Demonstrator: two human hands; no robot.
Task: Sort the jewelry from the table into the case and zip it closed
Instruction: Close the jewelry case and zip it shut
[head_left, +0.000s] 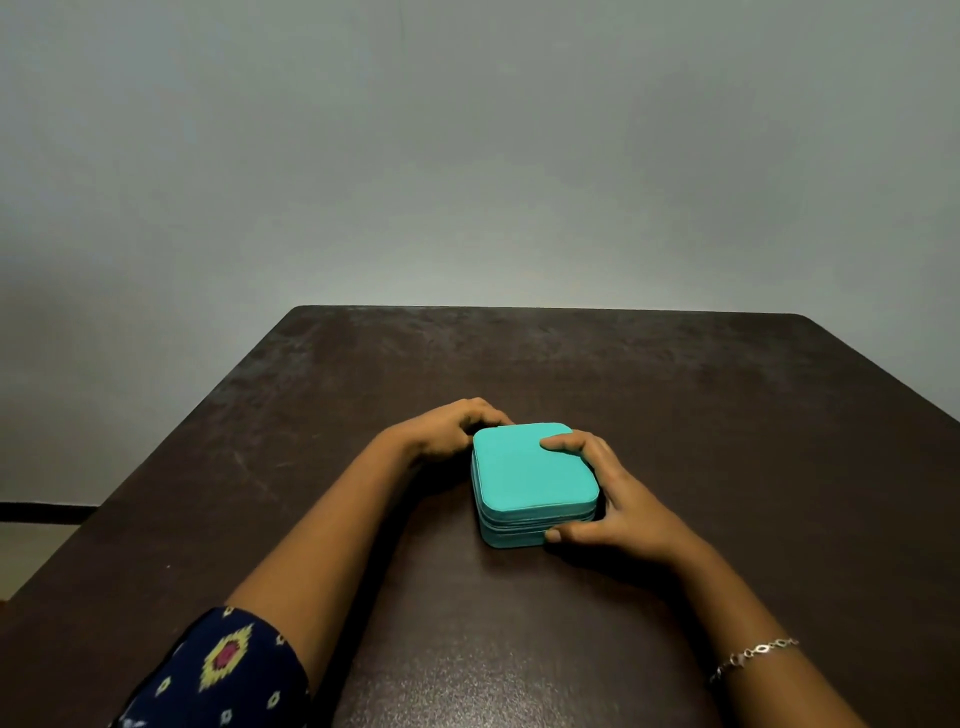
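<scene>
Nearest the lens, lower left: a dark patterned sleeve (223, 670). Lower right, on the wrist: a silver bracelet (753, 657).

Further in, clamped around the teal case (524, 478): the right hand (618, 504), thumb pressed to the near side wall, fingers curled over the lid's right edge. Case lying flat at mid-table, lid down. Extent of the zip's closure not readable from this angle.

Just beyond, against the case's far left corner: the left hand (447, 431), fingers curled. Impossible to tell whether pinching a zip pull or merely touching the corner.

No loose jewelry visible anywhere on the dark table (727, 415). Behind it, only a plain grey wall (467, 156).

Judged near the end of the job, with zipping the likely step in hand. Risks from here: a slide or spin of the case across the smooth top, given a slackened right-hand hold during a pull; a snag at a rounded corner, or a chain caught in the teeth, given a hasty tug.
</scene>
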